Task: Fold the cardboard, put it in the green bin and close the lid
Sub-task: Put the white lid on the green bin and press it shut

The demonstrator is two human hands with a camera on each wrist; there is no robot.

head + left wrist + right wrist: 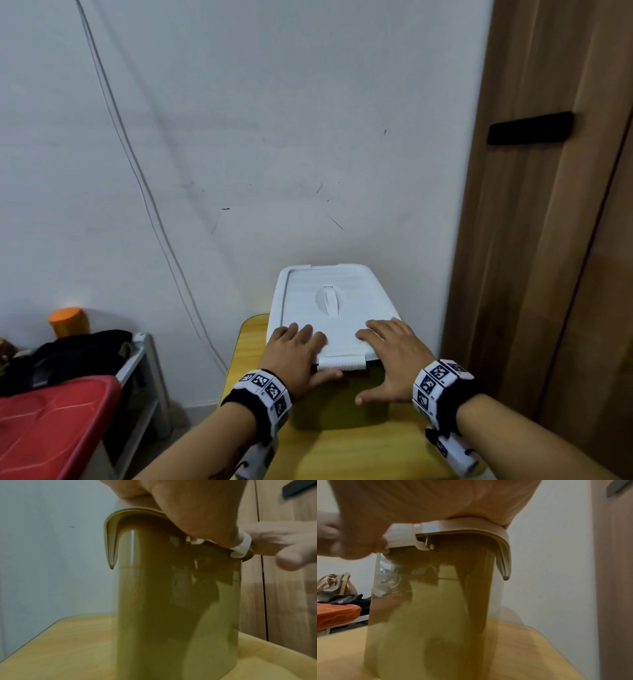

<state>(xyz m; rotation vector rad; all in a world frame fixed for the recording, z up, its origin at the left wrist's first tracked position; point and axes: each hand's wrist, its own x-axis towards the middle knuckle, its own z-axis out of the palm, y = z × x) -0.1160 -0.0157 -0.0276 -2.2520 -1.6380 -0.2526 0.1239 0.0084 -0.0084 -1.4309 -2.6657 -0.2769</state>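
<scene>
We take the green bin (337, 401) as our landmark: it stands upright on the yellow wooden table (359, 452), close against the white wall (239, 137) behind it, with the brown wooden door (548, 240) just to its right and a black handle (530, 127) on that door well above it. Off to the bin's left, well apart, we see a red case (51, 421) with dark clothing (68, 353) piled behind it and an orange cap (66, 320) beyond that. The bin's white lid (334, 308) lies flat over the rim, and its front latch tab (342, 362) hangs down over the near edge of the bin; in the right wrist view the lid's skirt sits down around the rim. Our left hand (298, 356) lies on the near left part of the lid with fingers straight and spread, thumb reaching toward the latch tab, gripping nothing. Our right hand (394, 356) lies flat on the near right part of the lid, fingers extended and thumb splayed down in front of the bin wall, also gripping nothing. Through the tinted wall of the bin, in the wrist views, we see only dim shapes and reflections, so we cannot tell where the cardboard is.
</scene>
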